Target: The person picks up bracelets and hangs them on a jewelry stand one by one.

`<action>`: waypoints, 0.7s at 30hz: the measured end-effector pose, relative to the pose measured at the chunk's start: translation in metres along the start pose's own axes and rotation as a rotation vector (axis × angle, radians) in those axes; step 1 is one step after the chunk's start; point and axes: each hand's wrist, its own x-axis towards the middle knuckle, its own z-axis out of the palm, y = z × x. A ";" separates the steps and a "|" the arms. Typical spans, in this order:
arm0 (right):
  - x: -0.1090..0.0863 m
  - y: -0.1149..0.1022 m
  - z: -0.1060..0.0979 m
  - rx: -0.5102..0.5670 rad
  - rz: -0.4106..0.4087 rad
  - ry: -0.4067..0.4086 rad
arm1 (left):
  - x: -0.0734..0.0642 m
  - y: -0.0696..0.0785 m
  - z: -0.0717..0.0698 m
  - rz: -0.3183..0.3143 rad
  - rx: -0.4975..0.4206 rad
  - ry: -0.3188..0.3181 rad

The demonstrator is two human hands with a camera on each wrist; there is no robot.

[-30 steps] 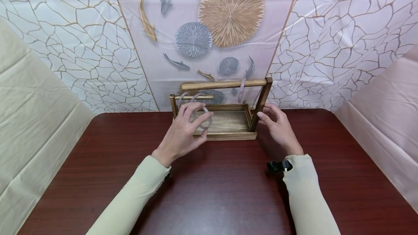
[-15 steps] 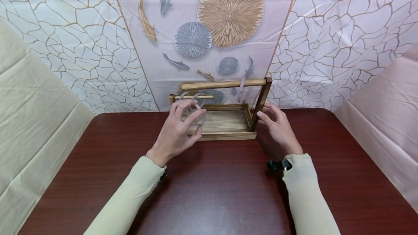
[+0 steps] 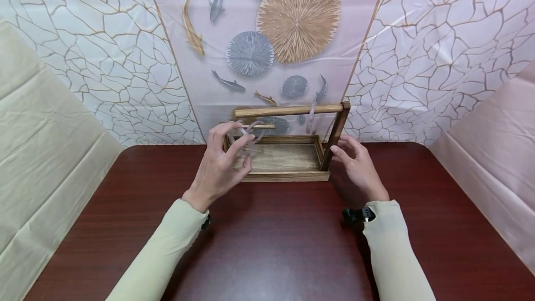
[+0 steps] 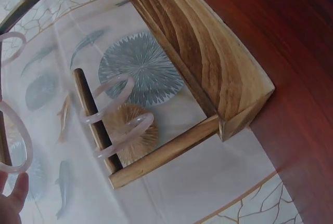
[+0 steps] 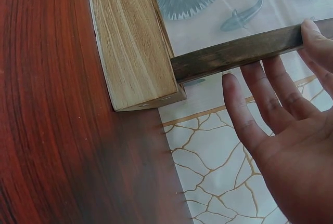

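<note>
My left hand [image 3: 217, 166] pinches a pale translucent bangle [image 4: 27, 135] between thumb and fingers, near the free left end of the stand's upper bar [image 3: 288, 110]. In the left wrist view this ring overlaps the bar's end. Two similar bangles, one nearer the tip [image 4: 122, 91] and one nearer the post [image 4: 132, 138], hang on the lower rod [image 4: 91, 109]. Another bangle [image 3: 311, 117] hangs toward the right of the upper bar. With thumb and fingers on opposite sides, my right hand [image 3: 355, 164] grips the dark right post [image 5: 239, 50] of the wooden stand.
The stand's shallow wooden tray base [image 3: 288, 176] rests at the back of the dark red table [image 3: 271, 245]. Close behind it hangs a patterned cloth backdrop [image 3: 246, 96]. Pale cloth walls [image 3: 54, 134] rise on both sides.
My left hand has moved left and slightly up with the bangle, to the left end of the upper bar. The right hand keeps its grip on the post.
</note>
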 end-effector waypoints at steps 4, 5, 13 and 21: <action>0.000 0.000 0.000 0.010 -0.011 0.003 | 0.002 -0.003 -0.001 -0.007 -0.006 0.014; 0.000 0.001 0.000 0.010 -0.013 0.004 | 0.003 -0.003 -0.002 -0.008 -0.007 0.015; 0.000 0.002 0.001 0.020 -0.022 0.013 | 0.009 -0.007 -0.002 -0.019 0.011 0.041; 0.001 0.003 0.001 0.035 -0.031 0.012 | 0.018 -0.011 -0.002 -0.036 0.036 0.040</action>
